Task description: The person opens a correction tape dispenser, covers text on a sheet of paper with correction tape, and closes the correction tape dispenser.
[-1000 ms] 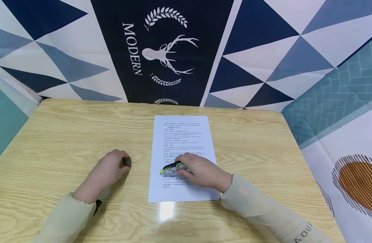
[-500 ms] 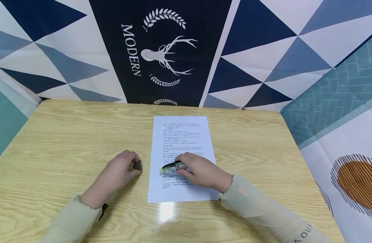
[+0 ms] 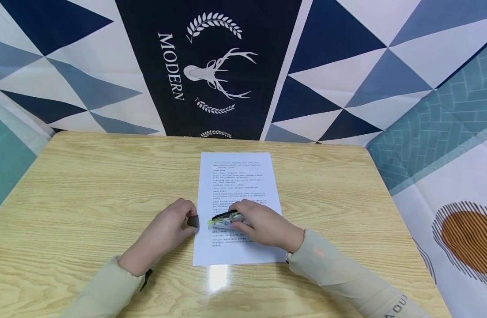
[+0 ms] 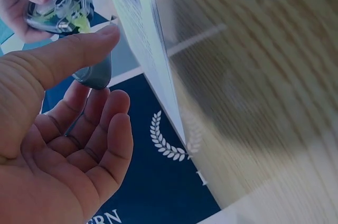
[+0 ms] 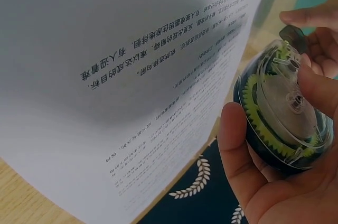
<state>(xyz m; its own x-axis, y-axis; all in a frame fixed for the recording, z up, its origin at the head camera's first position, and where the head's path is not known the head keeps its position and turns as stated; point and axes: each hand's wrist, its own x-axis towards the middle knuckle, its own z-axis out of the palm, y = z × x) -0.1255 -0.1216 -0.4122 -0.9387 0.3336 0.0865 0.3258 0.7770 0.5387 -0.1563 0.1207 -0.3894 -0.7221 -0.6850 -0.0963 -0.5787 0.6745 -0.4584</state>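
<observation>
In the head view my right hand (image 3: 263,224) holds a correction tape dispenser (image 3: 226,219) over the printed sheet (image 3: 237,181). Its clear body shows a yellow-green toothed wheel in the right wrist view, and its tip points left. My left hand (image 3: 166,232) pinches a small dark, see-through cap (image 4: 96,73) between thumb and fingers, at the sheet's left edge. A short gap lies between cap and tip in the head view. Part of the dispenser is hidden by the right fingers.
The sheet lies on a wood-grain table (image 3: 108,176). Behind the table hangs a patterned cloth (image 3: 227,66) with a deer head and triangles. Another patterned cloth (image 3: 446,176) hangs at the right side.
My left hand has moved right with the cap, from the bare table to the sheet's left edge, closer to the dispenser's tip. The right hand has stayed nearly still.
</observation>
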